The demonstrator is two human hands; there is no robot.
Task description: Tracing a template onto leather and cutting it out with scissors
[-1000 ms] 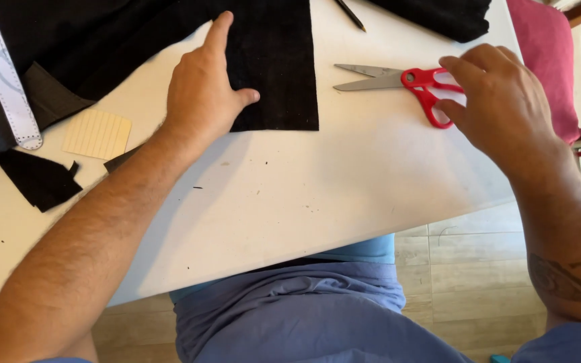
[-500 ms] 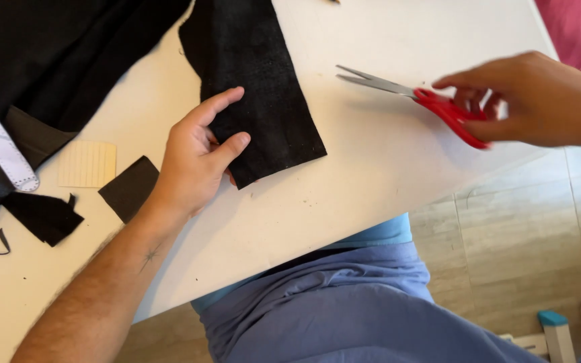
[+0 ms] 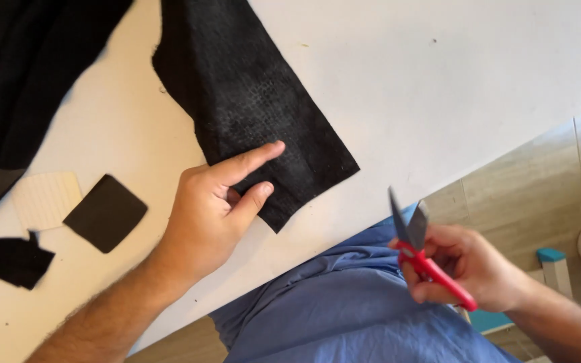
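White table [image 3: 438,74], tiled floor [image 3: 526,195] — left hand [image 3: 213,208] pins black fabric [image 3: 250,101], right hand [image 3: 469,265] grips scissors [image 3: 418,252].

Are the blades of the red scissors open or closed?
Slightly open: the scissors in the right hand show two blade tips apart.

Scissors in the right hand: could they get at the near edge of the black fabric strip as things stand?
Probably yes. The right hand holds the red-handled scissors off the table, blades partly open; nothing lies between them and the fabric strip. Only the left hand rests on its near corner.
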